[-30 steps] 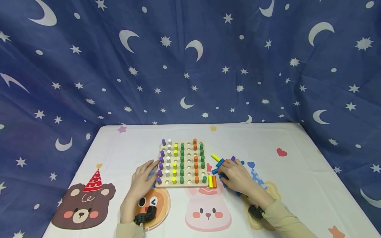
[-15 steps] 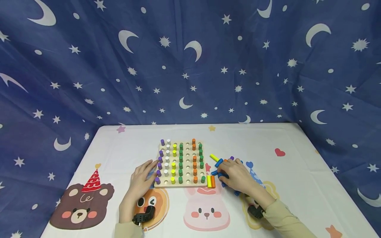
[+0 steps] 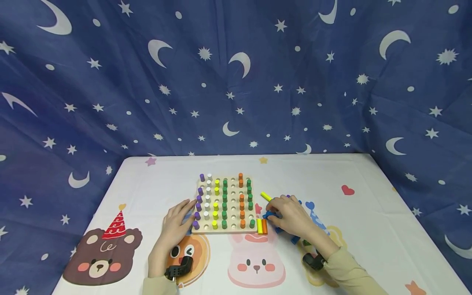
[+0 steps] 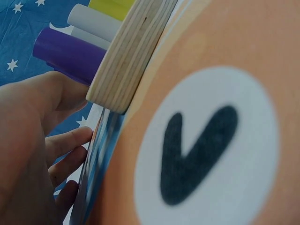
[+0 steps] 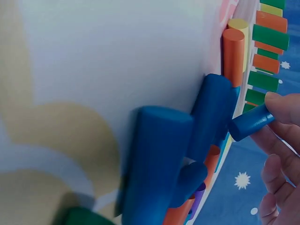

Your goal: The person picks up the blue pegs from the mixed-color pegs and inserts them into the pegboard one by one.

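A light wooden pegboard (image 3: pixel 225 231) holds upright columns of purple, white, yellow, green and orange pegs, with some bare holes. My left hand (image 3: pixel 176 223) rests against its left edge, fingers extended; in the left wrist view the thumb lies by the board's corner, below a purple peg (image 4: pixel 70 54). Right of the board, my right hand (image 3: pixel 293 215) is over a pile of loose pegs. In the right wrist view, it pinches a blue peg (image 5: pixel 248 123) between thumb and finger, raised off the pile. Its palm partly hides the pile in the head view.
Loose blue pegs (image 5: pixel 159 154) lie mixed with orange and purple ones; a green peg (image 5: pixel 86 218) is nearby. A yellow peg (image 3: pixel 259 226) and an orange peg (image 3: pixel 264 226) lie side by side at the board's right corner. Another yellow peg (image 3: pixel 265 196) lies farther back.
My right hand has shifted slightly left over the pile, and a blue peg is now between its fingers. The left hand stays at the board's edge.
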`<state>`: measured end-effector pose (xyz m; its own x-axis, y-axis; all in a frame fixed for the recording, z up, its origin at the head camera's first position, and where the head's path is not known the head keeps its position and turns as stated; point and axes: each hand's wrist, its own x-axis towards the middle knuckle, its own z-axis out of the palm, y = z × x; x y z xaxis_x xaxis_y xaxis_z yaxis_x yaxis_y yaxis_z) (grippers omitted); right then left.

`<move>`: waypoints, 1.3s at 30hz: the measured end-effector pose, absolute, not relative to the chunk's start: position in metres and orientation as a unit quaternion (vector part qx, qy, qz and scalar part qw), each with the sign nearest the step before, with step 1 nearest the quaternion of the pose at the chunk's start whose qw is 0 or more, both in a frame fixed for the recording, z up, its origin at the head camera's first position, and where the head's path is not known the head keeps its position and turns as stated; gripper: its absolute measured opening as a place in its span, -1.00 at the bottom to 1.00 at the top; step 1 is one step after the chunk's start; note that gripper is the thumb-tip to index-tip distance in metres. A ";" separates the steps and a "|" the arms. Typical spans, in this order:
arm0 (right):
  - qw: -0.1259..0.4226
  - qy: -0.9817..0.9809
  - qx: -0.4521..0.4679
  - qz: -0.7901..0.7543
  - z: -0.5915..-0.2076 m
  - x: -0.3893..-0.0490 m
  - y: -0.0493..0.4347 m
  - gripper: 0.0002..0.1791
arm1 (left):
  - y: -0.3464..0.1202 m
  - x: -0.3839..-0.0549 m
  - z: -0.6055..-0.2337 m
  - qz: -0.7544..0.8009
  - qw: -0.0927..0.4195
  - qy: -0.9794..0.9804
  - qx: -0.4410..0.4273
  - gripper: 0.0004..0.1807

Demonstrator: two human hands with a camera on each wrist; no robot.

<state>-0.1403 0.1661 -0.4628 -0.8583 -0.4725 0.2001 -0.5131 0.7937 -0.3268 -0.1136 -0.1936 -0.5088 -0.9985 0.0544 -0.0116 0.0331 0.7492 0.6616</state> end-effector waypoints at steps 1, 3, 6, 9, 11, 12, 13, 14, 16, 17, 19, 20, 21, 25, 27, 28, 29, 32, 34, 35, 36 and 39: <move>0.055 -0.945 0.260 0.192 -0.462 -0.140 0.166 -0.75 | -0.194 -0.114 -0.509 0.354 0.015 0.935 0.023 -0.44; 0.058 -0.943 0.260 0.201 -0.462 -0.141 0.164 -0.75 | -0.194 -0.114 -0.509 0.355 0.015 0.935 0.024 -0.44; 0.063 -0.940 0.257 0.217 -0.460 -0.142 0.162 -0.75 | -0.194 -0.114 -0.509 0.354 0.014 0.935 0.024 -0.44; 0.065 -0.938 0.251 0.232 -0.457 -0.144 0.158 -0.76 | -0.194 -0.114 -0.509 0.353 0.012 0.935 0.025 -0.44; 0.063 -0.937 0.247 0.240 -0.455 -0.146 0.156 -0.78 | -0.194 -0.114 -0.509 0.353 0.012 0.935 0.025 -0.44; 0.063 -0.937 0.244 0.244 -0.454 -0.146 0.155 -0.78 | -0.194 -0.114 -0.509 0.353 0.012 0.935 0.025 -0.44; 0.062 -0.937 0.241 0.247 -0.453 -0.147 0.153 -0.79 | -0.193 -0.114 -0.509 0.353 0.012 0.935 0.025 -0.44; 0.062 -0.936 0.240 0.250 -0.452 -0.148 0.152 -0.79 | -0.193 -0.114 -0.509 0.353 0.013 0.935 0.026 -0.44; 0.064 -0.935 0.239 0.255 -0.449 -0.150 0.149 -0.80 | -0.193 -0.114 -0.509 0.353 0.013 0.935 0.026 -0.44; 0.065 -0.935 0.238 0.256 -0.448 -0.151 0.148 -0.80 | -0.193 -0.114 -0.509 0.352 0.013 0.935 0.026 -0.44; 0.068 -0.934 0.237 0.257 -0.446 -0.153 0.145 -0.80 | -0.193 -0.114 -0.509 0.351 0.013 0.936 0.026 -0.44; 0.070 -0.934 0.238 0.259 -0.445 -0.154 0.144 -0.81 | -0.193 -0.114 -0.509 0.351 0.014 0.936 0.026 -0.44; 0.072 -0.933 0.239 0.259 -0.444 -0.155 0.143 -0.80 | -0.193 -0.114 -0.509 0.350 0.014 0.936 0.025 -0.44; 0.070 -0.928 0.240 0.275 -0.441 -0.160 0.138 -0.81 | -0.193 -0.113 -0.507 0.350 0.016 0.936 0.022 -0.44; 0.068 -0.924 0.242 0.287 -0.439 -0.162 0.135 -0.80 | -0.193 -0.113 -0.507 0.350 0.017 0.936 0.022 -0.44; 0.067 -0.923 0.242 0.292 -0.438 -0.163 0.134 -0.81 | -0.193 -0.113 -0.507 0.351 0.017 0.936 0.021 -0.44; 0.066 -0.922 0.242 0.296 -0.437 -0.165 0.133 -0.81 | -0.193 -0.113 -0.506 0.351 0.017 0.936 0.021 -0.44; 0.064 -0.918 0.245 0.306 -0.435 -0.169 0.130 -0.82 | -0.193 -0.113 -0.506 0.353 0.016 0.935 0.022 -0.44; 0.059 -0.916 0.247 0.310 -0.433 -0.172 0.128 -0.83 | -0.192 -0.112 -0.506 0.355 0.015 0.935 0.023 -0.44; 0.056 -0.915 0.248 0.313 -0.432 -0.173 0.126 -0.82 | -0.192 -0.112 -0.506 0.355 0.014 0.934 0.024 -0.44; 0.053 -0.914 0.249 0.316 -0.430 -0.175 0.125 -0.82 | -0.193 -0.112 -0.506 0.356 0.013 0.934 0.025 -0.45; 0.045 -0.912 0.247 0.325 -0.425 -0.178 0.119 -0.83 | -0.193 -0.112 -0.507 0.356 0.007 0.934 0.028 -0.45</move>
